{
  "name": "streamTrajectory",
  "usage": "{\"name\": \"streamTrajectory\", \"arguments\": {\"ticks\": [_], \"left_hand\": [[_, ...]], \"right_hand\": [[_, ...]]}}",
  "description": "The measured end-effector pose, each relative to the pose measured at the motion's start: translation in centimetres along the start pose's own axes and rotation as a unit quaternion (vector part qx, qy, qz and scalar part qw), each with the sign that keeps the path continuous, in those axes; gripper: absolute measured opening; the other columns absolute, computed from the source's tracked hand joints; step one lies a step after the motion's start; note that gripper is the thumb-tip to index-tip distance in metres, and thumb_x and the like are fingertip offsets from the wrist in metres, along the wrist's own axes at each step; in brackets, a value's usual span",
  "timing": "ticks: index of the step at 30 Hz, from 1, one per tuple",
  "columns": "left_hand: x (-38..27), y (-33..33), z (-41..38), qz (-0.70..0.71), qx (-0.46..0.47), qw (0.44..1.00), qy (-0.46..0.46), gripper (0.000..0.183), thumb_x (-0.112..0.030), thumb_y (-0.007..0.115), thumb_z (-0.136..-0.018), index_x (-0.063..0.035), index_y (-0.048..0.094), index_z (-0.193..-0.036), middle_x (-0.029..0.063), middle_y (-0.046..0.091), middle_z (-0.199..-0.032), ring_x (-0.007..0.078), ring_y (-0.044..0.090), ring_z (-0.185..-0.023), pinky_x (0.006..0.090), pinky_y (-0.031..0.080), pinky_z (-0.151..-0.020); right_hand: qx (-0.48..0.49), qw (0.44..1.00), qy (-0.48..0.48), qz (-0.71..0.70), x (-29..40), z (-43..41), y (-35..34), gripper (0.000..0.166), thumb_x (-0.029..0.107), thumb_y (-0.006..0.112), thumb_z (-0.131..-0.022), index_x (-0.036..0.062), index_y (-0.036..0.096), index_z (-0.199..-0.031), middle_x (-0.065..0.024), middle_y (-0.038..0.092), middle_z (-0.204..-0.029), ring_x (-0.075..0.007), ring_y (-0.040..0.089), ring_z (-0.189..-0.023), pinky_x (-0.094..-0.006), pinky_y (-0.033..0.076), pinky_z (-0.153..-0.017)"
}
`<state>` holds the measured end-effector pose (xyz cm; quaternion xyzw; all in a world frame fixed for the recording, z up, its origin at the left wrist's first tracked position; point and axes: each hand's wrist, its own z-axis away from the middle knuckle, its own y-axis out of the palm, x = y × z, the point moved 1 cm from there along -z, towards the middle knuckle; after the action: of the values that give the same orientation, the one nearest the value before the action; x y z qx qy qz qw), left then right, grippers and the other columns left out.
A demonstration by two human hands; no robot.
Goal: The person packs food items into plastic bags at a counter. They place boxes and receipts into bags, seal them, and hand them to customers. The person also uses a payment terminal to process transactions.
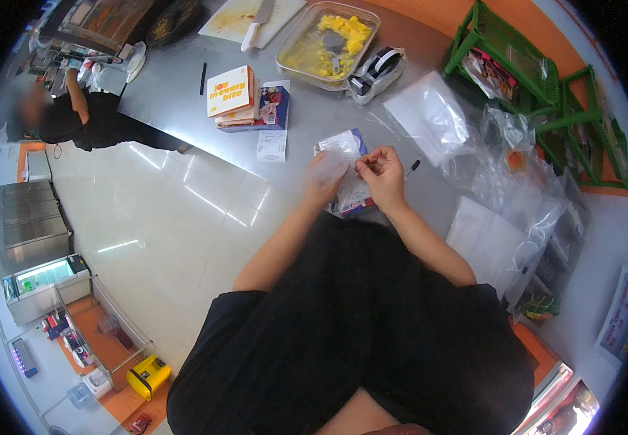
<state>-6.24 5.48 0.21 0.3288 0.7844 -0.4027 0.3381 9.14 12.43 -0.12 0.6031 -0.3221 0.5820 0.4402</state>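
Observation:
My left hand (322,182) is closed on a thin clear plastic bag (331,166), blurred by motion. Close by on its right, my right hand (383,176) has thumb and fingertips pinched together; whether they grip the bag's edge or a small piece cannot be told. Beneath both hands, at the near edge of the steel table (314,117), lies a printed package (353,200) with a paper slip on it, partly hidden. A black pen (413,167) rests just right of my right hand. Farther left stand stacked small boxes (231,91) over a receipt (272,145).
A tape dispenser (376,75) in plastic sits beside a clear tub of yellow food (327,46). Beyond are a cutting board (232,19) and knife (257,26). Plastic bags (510,179) and green racks (515,60) occupy the right. A person (80,117) stands at the far left.

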Motion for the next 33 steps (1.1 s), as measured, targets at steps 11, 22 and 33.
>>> {"name": "streamTrajectory", "arguments": {"ticks": [11,22,33], "left_hand": [[1.8,1.0,-0.3,-0.29,0.19,0.935,-0.074,0.03,-0.028,0.055,-0.088,-0.0048,0.074,-0.089,0.0189,0.071,-0.093,0.0367,0.069,-0.089,0.047,0.055,-0.077],[2.7,1.2,0.7,-0.264,0.183,0.943,-0.086,0.024,-0.029,0.059,-0.086,-0.0085,0.07,-0.094,0.0138,0.069,-0.096,0.0343,0.065,-0.093,0.0467,0.051,-0.081],[1.0,0.8,-0.1,-0.182,0.155,0.967,-0.089,0.021,-0.019,0.07,-0.08,-0.0052,0.071,-0.096,0.013,0.067,-0.099,0.0305,0.065,-0.094,0.0375,0.052,-0.082]], "right_hand": [[-0.118,0.969,0.081,-0.202,1.5,0.2,0.9,0.033,-0.007,0.065,-0.088,0.0058,0.043,-0.109,-0.0134,0.066,-0.095,-0.0215,0.067,-0.083,-0.0326,0.056,-0.074],[-0.094,0.979,0.12,-0.132,1.7,-0.5,0.6,0.023,-0.001,0.068,-0.087,0.0053,0.05,-0.1,-0.0148,0.072,-0.099,-0.0169,0.067,-0.078,-0.0254,0.049,-0.064],[0.019,0.992,0.107,0.06,2.0,-1.8,-0.7,0.025,-0.003,0.07,-0.083,0.0059,0.052,-0.098,-0.0055,0.066,-0.089,-0.0113,0.064,-0.076,-0.0227,0.047,-0.063]]}}
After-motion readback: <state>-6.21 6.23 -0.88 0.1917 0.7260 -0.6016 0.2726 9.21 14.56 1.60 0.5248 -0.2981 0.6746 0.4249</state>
